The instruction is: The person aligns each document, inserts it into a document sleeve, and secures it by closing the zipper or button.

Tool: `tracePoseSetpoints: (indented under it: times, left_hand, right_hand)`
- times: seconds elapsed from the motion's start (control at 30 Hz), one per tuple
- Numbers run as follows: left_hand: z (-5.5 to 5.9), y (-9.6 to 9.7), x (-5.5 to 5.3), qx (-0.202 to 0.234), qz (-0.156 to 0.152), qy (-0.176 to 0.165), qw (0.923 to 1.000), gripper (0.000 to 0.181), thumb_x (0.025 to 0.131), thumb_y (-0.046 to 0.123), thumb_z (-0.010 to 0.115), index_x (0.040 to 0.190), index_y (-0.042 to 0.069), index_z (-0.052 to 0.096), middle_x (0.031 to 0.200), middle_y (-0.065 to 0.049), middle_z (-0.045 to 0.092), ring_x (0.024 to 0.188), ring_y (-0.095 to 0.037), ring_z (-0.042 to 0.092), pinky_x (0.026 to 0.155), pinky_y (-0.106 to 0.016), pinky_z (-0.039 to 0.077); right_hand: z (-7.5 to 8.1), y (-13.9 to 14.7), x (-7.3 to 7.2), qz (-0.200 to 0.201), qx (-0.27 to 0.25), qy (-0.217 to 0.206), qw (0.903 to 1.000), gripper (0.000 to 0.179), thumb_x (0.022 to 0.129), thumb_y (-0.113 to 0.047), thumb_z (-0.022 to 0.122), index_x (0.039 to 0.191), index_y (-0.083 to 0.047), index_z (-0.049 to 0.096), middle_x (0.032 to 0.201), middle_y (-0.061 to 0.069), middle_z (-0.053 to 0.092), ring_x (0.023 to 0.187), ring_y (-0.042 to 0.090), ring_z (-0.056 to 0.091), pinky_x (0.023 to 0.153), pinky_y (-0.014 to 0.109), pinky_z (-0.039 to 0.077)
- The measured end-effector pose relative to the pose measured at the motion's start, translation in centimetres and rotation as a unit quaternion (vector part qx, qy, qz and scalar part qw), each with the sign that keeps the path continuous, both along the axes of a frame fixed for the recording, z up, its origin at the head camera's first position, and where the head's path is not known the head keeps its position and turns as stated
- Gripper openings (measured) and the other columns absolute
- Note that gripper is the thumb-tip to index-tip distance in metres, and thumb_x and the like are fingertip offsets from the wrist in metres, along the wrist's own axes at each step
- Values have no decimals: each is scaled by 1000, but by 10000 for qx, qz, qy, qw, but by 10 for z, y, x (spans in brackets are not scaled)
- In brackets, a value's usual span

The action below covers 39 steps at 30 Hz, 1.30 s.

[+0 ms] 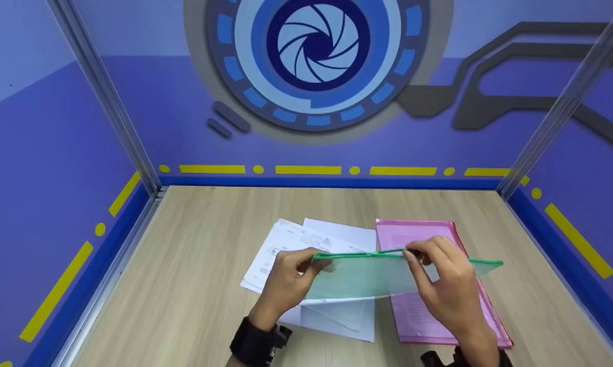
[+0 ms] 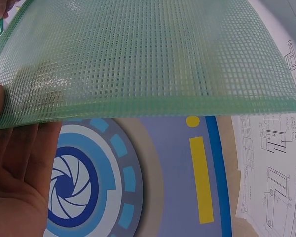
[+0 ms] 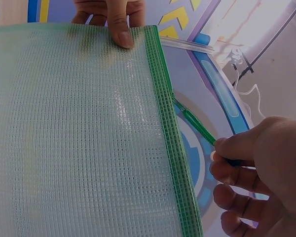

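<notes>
Evidently I'm at the zip: my right hand [image 1: 449, 290] pinches the zip pull [image 3: 200, 126] between thumb and forefinger, while my left hand [image 1: 288, 278] pinches one end of the green mesh pouch [image 1: 360, 280], thumb on the near face and the other fingers behind it. I take the step in hand to be running the slider [image 3: 175, 100] along the zipped edge [image 3: 181, 182]. From these angles I can't fairly tell whether the teeth are joined or parted, nor which way the slider is meant to go. Either way, the next move seems to call for a steady draw of the right fingertips in line with that edge, with the left pinch firm so the soft mesh doesn't buckle and jam the zip.

The pouch hangs between my two hands, its zipped edge uppermost, one corner just beside my left fingertips and the far end reaching out past my right knuckles. The slider sits between the two grips, on the left side of my right fingertips. Below the pouch and beyond my left fingers, printed sheets [image 1: 296, 237] overlap on the table [image 1: 194, 244]; below my right hand lies a pink pouch [image 1: 423, 321], partly covered from view.
</notes>
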<state>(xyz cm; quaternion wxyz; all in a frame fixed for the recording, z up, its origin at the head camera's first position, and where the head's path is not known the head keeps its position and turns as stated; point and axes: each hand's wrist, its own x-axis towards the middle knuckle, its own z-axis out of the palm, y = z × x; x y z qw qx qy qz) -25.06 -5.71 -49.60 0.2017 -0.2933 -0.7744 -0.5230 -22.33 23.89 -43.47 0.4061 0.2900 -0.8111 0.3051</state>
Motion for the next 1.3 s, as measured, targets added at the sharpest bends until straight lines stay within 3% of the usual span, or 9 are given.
tracePoseSetpoints:
  times: [0.4,0.7,0.9,1.3]
  left_hand:
    - [1,-2,1,58,52,-10,10000,14,103,26,71,103,16,81,90,10,77,68,-1,59,60,-22,52]
    - [1,-3,0,17,83,19,10000,16,103,28,71,103,16,81,88,10,75,66,-1,55,59,-21,50]
    - [1,-5,0,67,101,59,9999,15,103,28,71,104,17,81,90,11,76,68,-3,60,60,-22,52]
    - [1,-9,-1,70,173,74,9998,14,103,27,71,104,17,81,86,10,74,66,-2,53,59,-21,49]
  right_hand:
    - [1,2,2,-233,17,-63,9997,27,81,10,85,100,-7,76,91,-2,66,80,13,58,73,19,48]
    - [2,3,2,-371,47,-33,9993,27,81,10,85,101,-6,76,91,0,66,81,12,58,74,17,47]
    - [1,4,2,-365,11,-27,9993,29,80,11,85,101,-6,76,92,0,66,81,13,58,75,16,46]
    - [2,7,2,-504,42,26,9987,28,80,11,86,101,-5,76,91,2,66,81,14,58,75,16,46]
